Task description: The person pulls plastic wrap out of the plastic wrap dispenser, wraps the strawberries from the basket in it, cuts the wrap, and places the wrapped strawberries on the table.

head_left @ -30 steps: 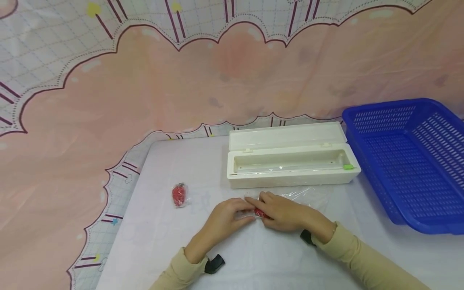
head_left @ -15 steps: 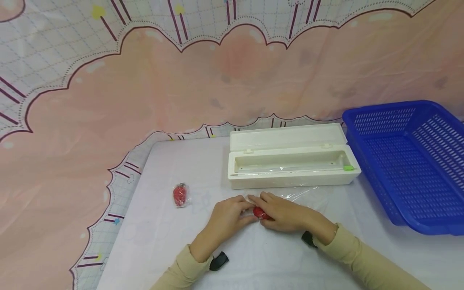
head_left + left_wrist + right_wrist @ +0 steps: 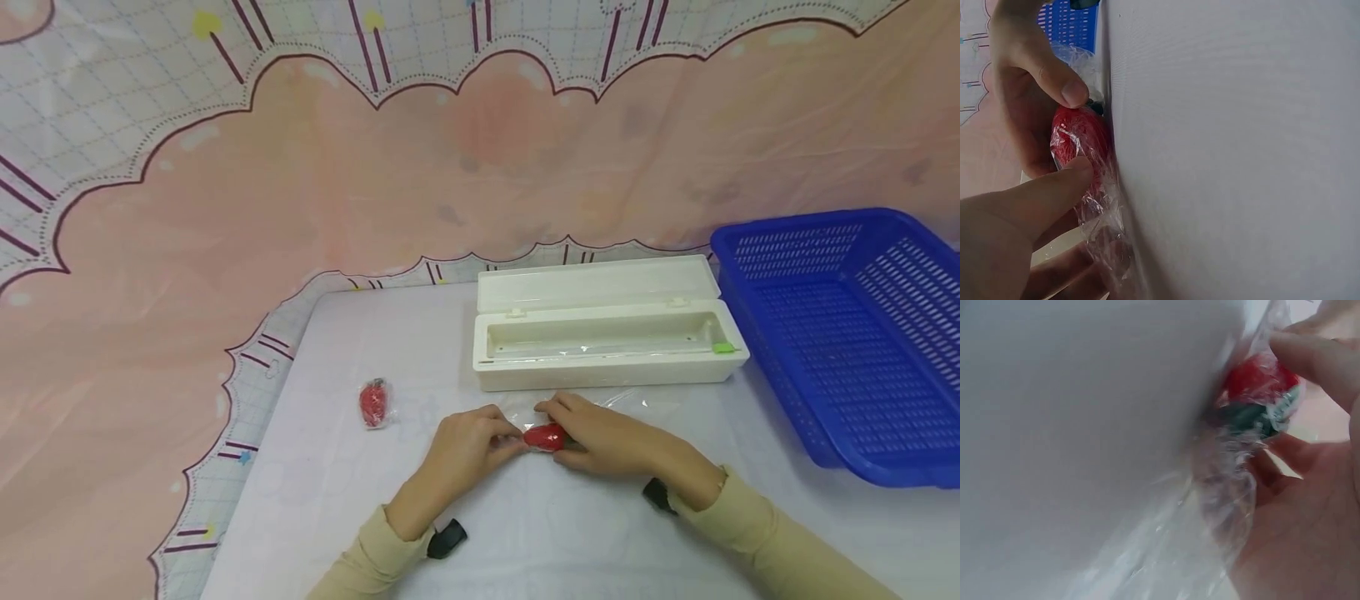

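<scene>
A red strawberry [image 3: 544,437] with green leaves lies wrapped in clear plastic film between the two hands, low over the white table. My left hand [image 3: 468,446] pinches its pointed end and the film there; the left wrist view shows the thumb [image 3: 1072,172] on the wrapped red side. At the leafy end, my right hand [image 3: 607,437] holds the strawberry between thumb and fingers. Loose clear film [image 3: 1172,550] trails from that green end in the right wrist view. A second wrapped strawberry [image 3: 373,403] rests on the table to the left.
Behind the hands stands a long white cling film dispenser [image 3: 611,375], its lid [image 3: 596,283] raised and a green slider [image 3: 723,347] at its right end. A large blue basket [image 3: 757,392] is at the right. A patterned pink cloth [image 3: 360,183] hangs behind the table [image 3: 330,500].
My right hand has drawn back a little to the right, so more of the red strawberry shows. My left hand has stayed at its pointed end.
</scene>
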